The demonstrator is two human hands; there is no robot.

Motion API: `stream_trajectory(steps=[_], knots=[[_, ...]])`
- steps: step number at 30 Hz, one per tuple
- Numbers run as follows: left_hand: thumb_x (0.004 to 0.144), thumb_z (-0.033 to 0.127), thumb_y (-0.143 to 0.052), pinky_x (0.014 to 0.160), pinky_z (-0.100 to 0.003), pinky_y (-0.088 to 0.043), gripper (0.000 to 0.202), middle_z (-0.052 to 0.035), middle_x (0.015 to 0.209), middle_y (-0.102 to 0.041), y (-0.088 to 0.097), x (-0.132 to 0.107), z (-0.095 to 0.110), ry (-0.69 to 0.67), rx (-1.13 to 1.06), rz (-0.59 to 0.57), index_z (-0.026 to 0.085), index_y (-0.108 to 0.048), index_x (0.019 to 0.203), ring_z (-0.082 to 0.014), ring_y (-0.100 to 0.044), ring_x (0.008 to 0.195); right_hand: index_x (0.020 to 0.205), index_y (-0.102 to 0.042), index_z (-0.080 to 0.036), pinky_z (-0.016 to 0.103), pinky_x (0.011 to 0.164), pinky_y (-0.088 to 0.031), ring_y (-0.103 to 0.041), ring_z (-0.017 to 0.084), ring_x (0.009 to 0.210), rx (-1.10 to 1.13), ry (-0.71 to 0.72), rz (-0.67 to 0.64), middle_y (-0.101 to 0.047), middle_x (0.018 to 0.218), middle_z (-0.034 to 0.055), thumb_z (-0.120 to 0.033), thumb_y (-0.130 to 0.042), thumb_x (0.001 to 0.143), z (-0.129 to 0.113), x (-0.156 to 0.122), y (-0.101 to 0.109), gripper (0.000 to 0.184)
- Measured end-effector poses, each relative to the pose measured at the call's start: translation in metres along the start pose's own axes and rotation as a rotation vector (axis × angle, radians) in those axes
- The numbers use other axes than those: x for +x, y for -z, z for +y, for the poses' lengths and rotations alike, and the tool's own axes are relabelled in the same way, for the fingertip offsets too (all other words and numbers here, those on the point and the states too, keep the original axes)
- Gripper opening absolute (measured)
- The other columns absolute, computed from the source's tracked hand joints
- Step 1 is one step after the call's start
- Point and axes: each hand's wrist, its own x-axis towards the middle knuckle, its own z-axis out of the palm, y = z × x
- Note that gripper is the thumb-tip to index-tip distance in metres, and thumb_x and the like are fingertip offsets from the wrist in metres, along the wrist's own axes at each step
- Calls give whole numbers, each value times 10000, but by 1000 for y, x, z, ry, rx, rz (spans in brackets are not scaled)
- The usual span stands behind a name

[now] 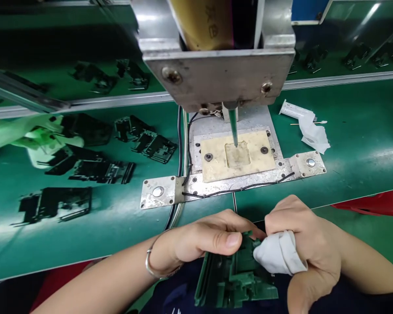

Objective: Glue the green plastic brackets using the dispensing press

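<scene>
My left hand grips a dark green plastic housing by its upper edge, thumb on top. The housing is tilted in front of my body, below the bench's front edge. My right hand is closed, with a white cloth wrapped over a finger. The cloth's tip touches the right side of the housing. Some of the right fingers are hidden behind the cloth and fist.
A press head with a thin green nozzle hangs over a cream fixture plate. Round buttons flank it. Several dark green housings lie left, beside a pale green shape. Right are crumpled white wipe and a swab.
</scene>
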Motion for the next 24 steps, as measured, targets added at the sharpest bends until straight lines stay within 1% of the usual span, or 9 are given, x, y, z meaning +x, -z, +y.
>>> stream_trajectory(steps=[3, 8, 10, 13, 15, 16, 19, 21, 24], knots=[[698, 645, -691, 758, -413, -513, 470, -58, 712, -679, 2, 2, -2, -7, 9, -110, 192, -791, 774, -279, -588, 698, 643, -598, -182, 263, 511, -283, -318, 75, 482, -54, -12, 21, -370, 619, -47, -686, -307, 1023, -6, -1, 3, 694], [680, 704, -732, 680, -399, -531, 522, -64, 757, -705, -1, -5, -6, 13, -20, 9, 207, -802, 823, -290, -619, 707, 651, -601, -199, 264, 506, -329, -310, 82, 463, -158, 2, 55, -371, 599, -50, -695, -393, 997, -5, -1, 4, 640], [723, 735, -712, 721, -434, -571, 575, -98, 869, -743, -4, -13, -7, -154, 12, 142, 214, -806, 948, -334, -686, 795, 755, -657, -215, 277, 514, -382, -420, 104, 480, -208, 13, 134, -464, 619, -29, -655, -425, 1006, -3, -19, 6, 558], [767, 616, -765, 770, -444, -600, 578, -131, 997, -732, -5, -23, -12, -636, 318, 366, 248, -717, 1210, -328, -707, 860, 1162, -687, -249, 371, 618, -529, -660, 230, 736, -285, -77, 526, -669, 944, 74, -598, -574, 949, 1, -56, 9, 424], [769, 494, -817, 813, -431, -600, 618, -121, 1047, -701, -4, -26, -18, -895, 533, 484, 280, -623, 1315, -302, -692, 902, 1263, -637, -242, 404, 607, -549, -677, 265, 780, -373, -134, 668, -677, 1002, 98, -499, -636, 923, 1, -70, 8, 427], [773, 456, -829, 831, -428, -597, 639, -114, 1054, -684, -4, -26, -22, -970, 588, 527, 288, -587, 1340, -294, -683, 923, 1226, -639, -231, 390, 570, -538, -666, 250, 727, -432, -112, 645, -675, 933, 82, -446, -662, 912, 0, -71, 7, 381], [785, 427, -832, 810, -427, -604, 626, -104, 993, -649, -8, -22, -30, -1077, 601, 596, 264, -561, 1325, -280, -671, 898, 895, -618, -208, 306, 429, -390, -489, 136, 470, -520, 13, 361, -533, 613, -26, -331, -675, 926, -11, -54, -1, 139], [782, 416, -835, 770, -433, -612, 591, -91, 936, -642, -12, -18, -33, -1110, 590, 607, 263, -574, 1290, -275, -675, 848, 706, -534, -206, 298, 409, -280, -361, 95, 414, -496, 57, 236, -435, 531, -57, -246, -622, 960, -17, -38, -10, 272], [768, 429, -845, 729, -443, -620, 578, -80, 901, -649, -20, -13, -35, -1131, 574, 638, 266, -593, 1261, -266, -679, 787, 577, -450, -201, 323, 447, -226, -332, 100, 434, -520, 150, 256, -419, 512, -43, -119, -489, 983, -22, -25, -28, 416]])
